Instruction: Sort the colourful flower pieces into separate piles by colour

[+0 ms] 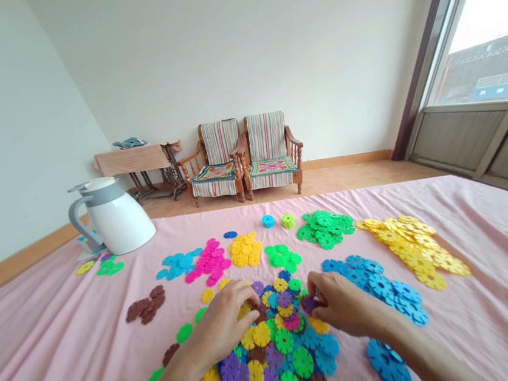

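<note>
mixed discs (280,340) lie under both hands' fingers (243,296).

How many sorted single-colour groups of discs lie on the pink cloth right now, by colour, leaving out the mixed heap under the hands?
Green groups: 3
Blue groups: 3
Yellow groups: 2
Pink group: 1
Brown group: 1
Total: 10 groups
The two small stacks, the mixed heap and scattered single discs are not counted.

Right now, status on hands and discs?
Left hand flat on mixed disc pile. Right hand pinching a purple disc. Sorted blue discs beside it.
</note>
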A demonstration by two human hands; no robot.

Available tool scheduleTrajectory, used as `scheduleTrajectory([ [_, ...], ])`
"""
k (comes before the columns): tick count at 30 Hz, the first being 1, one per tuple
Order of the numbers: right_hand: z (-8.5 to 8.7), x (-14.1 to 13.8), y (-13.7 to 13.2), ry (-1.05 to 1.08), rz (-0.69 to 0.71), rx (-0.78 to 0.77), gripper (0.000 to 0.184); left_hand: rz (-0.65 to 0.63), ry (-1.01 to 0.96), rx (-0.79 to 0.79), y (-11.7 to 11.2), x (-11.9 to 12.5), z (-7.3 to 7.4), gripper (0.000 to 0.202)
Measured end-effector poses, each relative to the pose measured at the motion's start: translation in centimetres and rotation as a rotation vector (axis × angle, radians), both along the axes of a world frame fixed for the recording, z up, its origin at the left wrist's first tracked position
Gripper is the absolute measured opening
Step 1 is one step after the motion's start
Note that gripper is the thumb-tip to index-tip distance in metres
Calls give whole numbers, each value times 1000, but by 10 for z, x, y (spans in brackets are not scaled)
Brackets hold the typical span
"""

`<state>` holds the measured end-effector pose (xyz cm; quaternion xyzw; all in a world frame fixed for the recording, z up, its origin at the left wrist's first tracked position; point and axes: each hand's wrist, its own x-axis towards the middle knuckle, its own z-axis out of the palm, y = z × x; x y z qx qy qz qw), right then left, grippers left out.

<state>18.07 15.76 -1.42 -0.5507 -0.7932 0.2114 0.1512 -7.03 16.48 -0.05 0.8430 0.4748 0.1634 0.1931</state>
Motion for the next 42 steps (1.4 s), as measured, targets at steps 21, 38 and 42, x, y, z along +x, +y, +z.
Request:
scheduleTrajectory([
  [21,-4,-1,3,72,35,20,25,88,-130,39,6,-2,-1,20],
  [38,10,-27,-4,662,-32,-160,12,139,-581,-402,-1,18,-7,27],
  [42,3,-38,-8,757,-51,-187,8,39,-645,-458,-6,24,-11,27],
])
